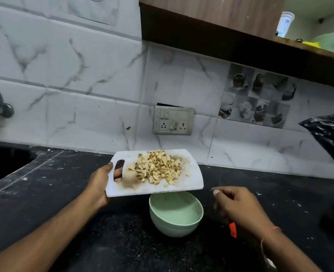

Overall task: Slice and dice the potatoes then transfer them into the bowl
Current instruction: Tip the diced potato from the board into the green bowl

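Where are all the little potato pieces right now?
The diced potatoes sit piled on the white cutting board, which the left hand holds above the green bowl.

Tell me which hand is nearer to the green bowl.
Right, narrowly. The right hand, curled round a red-handled knife, hovers just beside the green bowl's right rim. The left hand grips the cutting board's handle, up and left of the bowl.

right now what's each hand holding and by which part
The left hand grips the cutting board at its handle end, fingers through the slot. The right hand holds a knife by its red handle; the blade is blurred.
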Tool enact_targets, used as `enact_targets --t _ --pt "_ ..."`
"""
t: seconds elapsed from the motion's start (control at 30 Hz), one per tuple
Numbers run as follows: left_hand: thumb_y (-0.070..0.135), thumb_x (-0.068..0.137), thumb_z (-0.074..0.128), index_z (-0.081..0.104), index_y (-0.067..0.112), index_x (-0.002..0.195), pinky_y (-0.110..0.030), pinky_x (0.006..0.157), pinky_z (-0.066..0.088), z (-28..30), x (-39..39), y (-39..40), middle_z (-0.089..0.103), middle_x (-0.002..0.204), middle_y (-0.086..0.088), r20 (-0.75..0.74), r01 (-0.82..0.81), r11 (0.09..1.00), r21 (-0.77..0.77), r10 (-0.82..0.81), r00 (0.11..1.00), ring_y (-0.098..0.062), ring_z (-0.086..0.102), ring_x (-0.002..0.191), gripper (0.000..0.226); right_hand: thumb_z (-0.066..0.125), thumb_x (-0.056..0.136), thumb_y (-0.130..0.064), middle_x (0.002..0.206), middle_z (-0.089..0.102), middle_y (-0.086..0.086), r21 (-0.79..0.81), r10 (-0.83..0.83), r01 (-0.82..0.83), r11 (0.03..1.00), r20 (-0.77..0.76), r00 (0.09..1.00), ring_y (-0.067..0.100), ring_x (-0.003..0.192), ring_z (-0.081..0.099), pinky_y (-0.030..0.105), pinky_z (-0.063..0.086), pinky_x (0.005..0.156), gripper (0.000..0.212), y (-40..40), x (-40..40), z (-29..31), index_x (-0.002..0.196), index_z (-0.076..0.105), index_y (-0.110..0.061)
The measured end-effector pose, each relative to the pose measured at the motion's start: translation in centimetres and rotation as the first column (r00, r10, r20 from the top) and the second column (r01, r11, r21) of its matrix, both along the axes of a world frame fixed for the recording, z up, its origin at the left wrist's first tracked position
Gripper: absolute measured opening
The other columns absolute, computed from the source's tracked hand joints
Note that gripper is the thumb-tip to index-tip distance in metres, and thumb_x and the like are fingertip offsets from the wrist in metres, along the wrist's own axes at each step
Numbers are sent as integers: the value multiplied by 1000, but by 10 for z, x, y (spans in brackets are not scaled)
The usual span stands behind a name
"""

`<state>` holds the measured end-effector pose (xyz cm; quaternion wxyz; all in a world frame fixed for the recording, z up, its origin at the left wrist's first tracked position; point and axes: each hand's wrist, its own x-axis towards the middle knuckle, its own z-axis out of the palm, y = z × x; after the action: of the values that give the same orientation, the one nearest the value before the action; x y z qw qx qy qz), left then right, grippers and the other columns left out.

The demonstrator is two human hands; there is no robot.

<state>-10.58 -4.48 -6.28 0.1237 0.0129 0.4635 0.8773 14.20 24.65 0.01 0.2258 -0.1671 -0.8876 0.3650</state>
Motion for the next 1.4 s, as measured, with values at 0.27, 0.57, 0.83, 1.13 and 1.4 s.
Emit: enact_targets --t 0.27,0.57,0.83,1.13,1.4 --pt "35 112 42 59 9 142 -68 113 41 -3 2 1 76 123 -17 -22 57 996 69 -55 998 -39 54 112 43 63 101 -27 107 75 -19 245 29 86 966 -432 902 -7 103 67 28 55 97 28 -22 -42 18 126 74 -27" --pt "36 113 43 59 17 141 -59 81 64 3 18 5 77 120 -19 -116 147 988 41 -142 983 -41 77 97 38 44 107 -46 161 41 -6 540 185 -157 827 1 983 13 147 37 31 31 120 56 -47 -92 16 160 35 -28" --pt "37 113 44 56 16 147 -51 65 64 3 20 4 77 119 -19 -89 124 990 59 -119 989 -41 78 96 41 42 106 -44 150 50 -8 618 156 -172 768 80 985 18 132 52 37 47 105 49 -57 -94 -8 150 51 -25" --pt "37 112 44 54 17 148 -50 68 65 0 20 6 77 118 -19 -57 112 992 57 -109 992 -43 77 101 42 58 96 -38 121 64 -14 632 206 -161 758 3 979 13 108 62 34 52 91 40 -74 -60 -17 134 67 -29" --pt "37 113 44 53 16 148 -53 70 65 1 20 5 77 120 -20 -40 121 990 71 -119 992 -44 76 103 42 62 100 -10 106 76 -21 221 232 -191 956 -176 957 -6 103 67 16 52 91 31 -59 -52 1 116 77 -32"
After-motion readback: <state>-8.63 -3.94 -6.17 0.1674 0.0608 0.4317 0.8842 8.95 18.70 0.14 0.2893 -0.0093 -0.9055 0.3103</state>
